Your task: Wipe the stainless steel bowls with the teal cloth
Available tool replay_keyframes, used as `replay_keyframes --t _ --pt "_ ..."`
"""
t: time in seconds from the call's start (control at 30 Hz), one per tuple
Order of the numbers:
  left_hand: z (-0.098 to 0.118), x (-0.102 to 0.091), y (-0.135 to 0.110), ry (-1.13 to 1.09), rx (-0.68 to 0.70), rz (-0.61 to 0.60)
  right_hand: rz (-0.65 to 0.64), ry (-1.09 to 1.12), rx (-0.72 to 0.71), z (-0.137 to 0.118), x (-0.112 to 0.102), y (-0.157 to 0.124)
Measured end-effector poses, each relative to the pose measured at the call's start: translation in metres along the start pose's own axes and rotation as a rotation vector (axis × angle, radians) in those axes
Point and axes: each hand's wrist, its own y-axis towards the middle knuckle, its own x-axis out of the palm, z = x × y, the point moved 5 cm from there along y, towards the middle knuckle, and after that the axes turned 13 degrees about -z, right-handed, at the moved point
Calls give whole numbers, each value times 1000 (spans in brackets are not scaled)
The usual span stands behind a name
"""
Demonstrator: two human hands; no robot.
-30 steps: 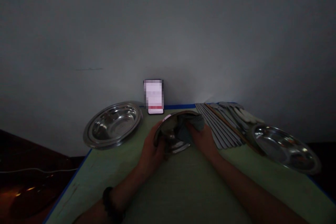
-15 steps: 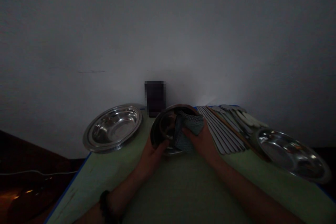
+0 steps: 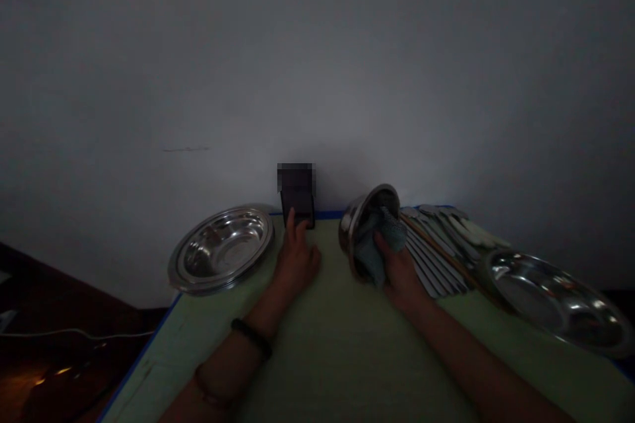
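Note:
My right hand (image 3: 399,271) grips a grey-blue cloth (image 3: 370,244) pressed inside a metal bowl (image 3: 348,219). The bowl is tipped on its side, its mouth turned toward that hand. My left hand (image 3: 297,261) is off the bowl and holds nothing. Its fingers are apart, with the index finger reaching up at the lower part of a dark phone (image 3: 298,201) that leans against the wall. Whether the fingertip touches the screen, I cannot tell. Part of the bowl's inside is hidden by the cloth.
Stacked shiny metal basins (image 3: 223,251) stand at the left on the green tabletop (image 3: 327,344). To the right lie a row of metal chopsticks (image 3: 431,271), a wooden stick (image 3: 441,244) and several spoons (image 3: 446,228). Another metal basin (image 3: 560,304) sits at the right edge. Behind is a wall (image 3: 317,79).
My left hand has let go of the bowl and moved up to the phone. The bowl, with my right hand and the cloth, has shifted right and tilted onto its side.

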Motion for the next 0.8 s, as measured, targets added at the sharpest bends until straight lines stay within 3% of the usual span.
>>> replay_keyframes --t 0.13,0.27,0.47,0.57,0.67,0.73,0.8 --pt "0 6 11 149 -50 -14 -53 -61 -7 0 4 -1" --pt "-2 5 12 109 -35 16 -11 -27 31 2 3 1" --pt "-7 -1 -2 -348 33 45 15 -74 54 -2 2 -1" --pt "-10 -4 -12 -586 37 74 10 -225 2 -8 3 -2" --pt "-7 -6 -20 -901 133 121 32 -430 -43 -13 4 -4" --pt "0 -7 -23 -960 206 80 23 -546 -68 -14 8 -5" --pt "7 -8 -23 -877 216 18 -3 -625 -101 -16 13 -7"
